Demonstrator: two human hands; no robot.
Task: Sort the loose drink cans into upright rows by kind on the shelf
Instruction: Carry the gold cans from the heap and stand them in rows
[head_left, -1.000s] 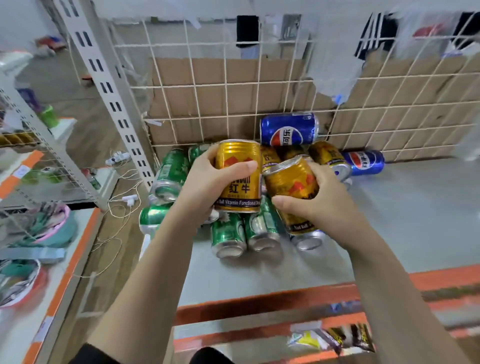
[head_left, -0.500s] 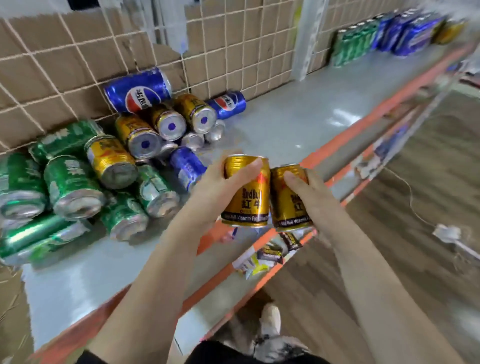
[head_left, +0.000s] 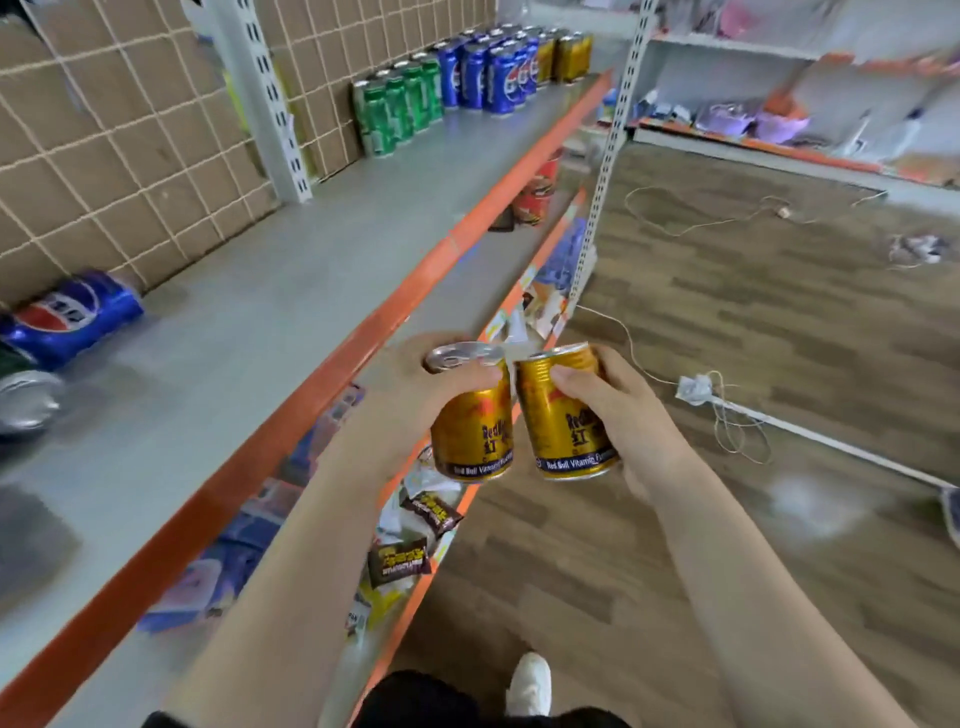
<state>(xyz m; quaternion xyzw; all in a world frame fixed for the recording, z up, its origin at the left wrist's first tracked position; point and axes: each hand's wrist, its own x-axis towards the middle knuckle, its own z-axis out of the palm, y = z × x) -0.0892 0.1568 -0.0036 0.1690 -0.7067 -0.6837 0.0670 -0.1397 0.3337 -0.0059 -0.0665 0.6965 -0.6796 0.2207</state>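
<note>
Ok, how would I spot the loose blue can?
Find the grey shelf with the orange edge. At its left end, by the wire grid, a blue can lies on its side; the other blue cans stand upright.

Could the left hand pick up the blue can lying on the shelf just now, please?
Probably not: the left hand is gripping a gold can, though nothing stands on the shelf between it and the blue can.

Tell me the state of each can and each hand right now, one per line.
left hand: grips left gold can
left gold can: held upright
right hand: grips right gold can
right gold can: held slightly tilted
loose blue can: on its side on shelf
green row: upright
blue row: upright
gold row: upright
</note>
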